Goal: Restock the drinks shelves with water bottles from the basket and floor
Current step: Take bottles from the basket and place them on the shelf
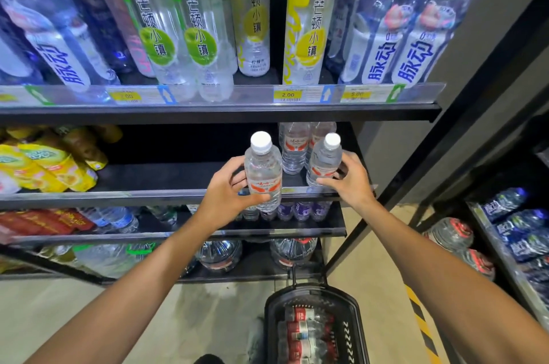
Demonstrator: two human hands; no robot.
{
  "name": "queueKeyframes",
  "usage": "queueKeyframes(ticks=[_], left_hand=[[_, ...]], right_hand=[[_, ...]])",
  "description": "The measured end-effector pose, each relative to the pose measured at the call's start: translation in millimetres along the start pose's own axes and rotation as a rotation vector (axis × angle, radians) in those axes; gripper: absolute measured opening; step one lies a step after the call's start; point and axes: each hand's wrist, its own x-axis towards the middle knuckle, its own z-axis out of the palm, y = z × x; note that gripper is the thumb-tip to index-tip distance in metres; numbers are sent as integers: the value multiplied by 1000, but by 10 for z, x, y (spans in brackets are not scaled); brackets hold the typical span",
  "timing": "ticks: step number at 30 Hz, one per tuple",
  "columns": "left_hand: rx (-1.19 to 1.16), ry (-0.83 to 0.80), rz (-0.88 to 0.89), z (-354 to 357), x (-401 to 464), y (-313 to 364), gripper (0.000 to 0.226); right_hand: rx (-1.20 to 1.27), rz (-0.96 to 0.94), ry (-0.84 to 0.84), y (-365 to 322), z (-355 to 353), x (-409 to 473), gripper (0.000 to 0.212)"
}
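Note:
My left hand (227, 190) grips a clear water bottle (263, 169) with a white cap and red label, held upright just in front of the middle shelf (166, 195). My right hand (349, 178) grips a second, similar bottle (324, 160) standing at the right end of that shelf's front edge. Two more such bottles (294, 145) stand behind on the shelf. On the floor below, a black basket (274, 322) holds several red-labelled water bottles (300, 331).
The top shelf (219, 112) carries tall drink bottles behind price tags. Yellow packs (44, 164) fill the middle shelf's left. Lower shelves hold small bottles and large water jugs (292, 250). Another rack (517, 230) of bottles stands at right, past a black upright frame.

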Motion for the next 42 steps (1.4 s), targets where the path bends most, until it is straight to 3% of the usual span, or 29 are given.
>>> queueKeyframes(ticks=[9, 22, 36, 39, 42], left_hand=[[18, 26, 18, 82, 91, -46, 72], [-59, 58, -31, 483, 622, -183, 75], [62, -15, -104, 657, 891, -565, 74], [90, -97, -108, 653, 923, -608, 78], [227, -208, -103, 630, 964, -691, 75]], right_hand=[[-203, -13, -32, 25, -28, 147, 67], [-140, 50, -77, 100, -8, 135, 67], [-186, 60, -95, 145, 21, 136, 63], [-214, 74, -121, 164, 18, 174, 61], [-184, 118, -191, 172, 18, 244, 76]])
